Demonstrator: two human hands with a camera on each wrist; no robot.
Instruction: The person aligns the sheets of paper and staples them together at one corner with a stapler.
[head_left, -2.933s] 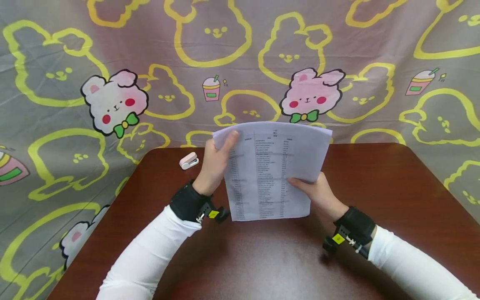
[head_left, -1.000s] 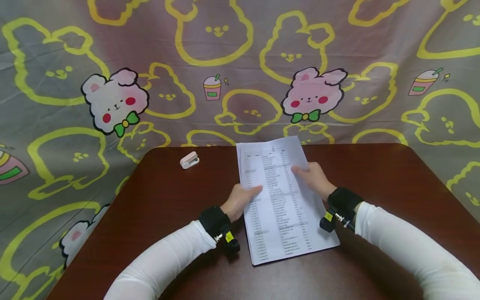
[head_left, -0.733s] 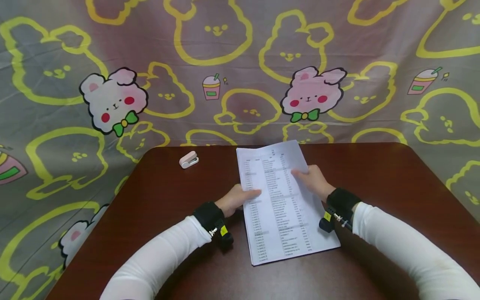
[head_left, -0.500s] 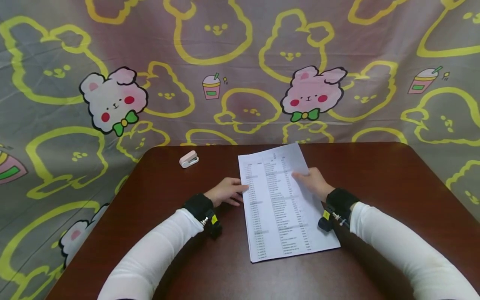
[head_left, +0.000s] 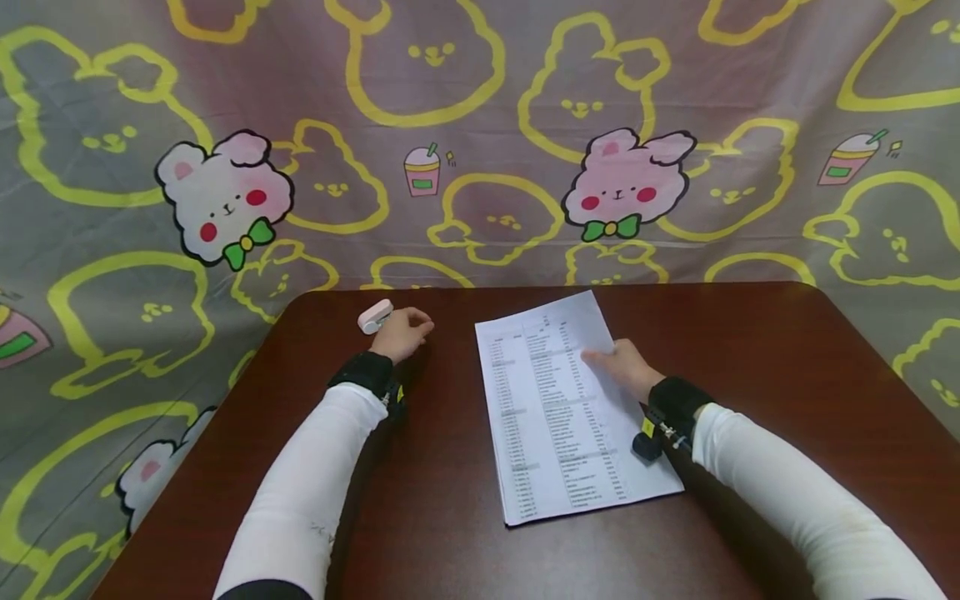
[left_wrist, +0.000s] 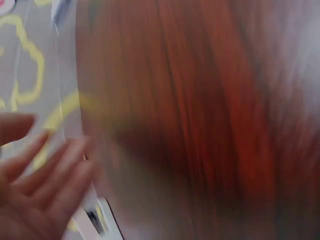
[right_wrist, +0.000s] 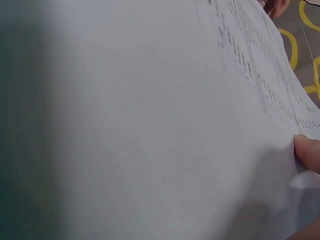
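A stack of printed paper sheets (head_left: 555, 417) lies tilted on the table, text side up. My right hand (head_left: 624, 368) grips its right edge, thumb on top and the other fingers hidden beneath; the right wrist view shows the thumb (right_wrist: 307, 152) pressing on the paper. At the far left, a small pink and white stapler (head_left: 373, 317) sits just beyond my left hand (head_left: 402, 335), which partly covers it. In the left wrist view the blurred fingers (left_wrist: 55, 175) are spread loosely and hold nothing, with the stapler (left_wrist: 97, 220) below them.
The dark red-brown wooden table (head_left: 420, 500) runs back to a grey cloth (head_left: 480, 150) printed with cartoon animals. Its far edge lies just behind the stapler. A black camera strap (head_left: 678, 406) goes round my right wrist, its camera hanging low over the sheets.
The sheets, earlier raised in both hands, now lie lower. My left hand has let go of their left edge and moved left and away to the stapler. My right hand keeps its grip.
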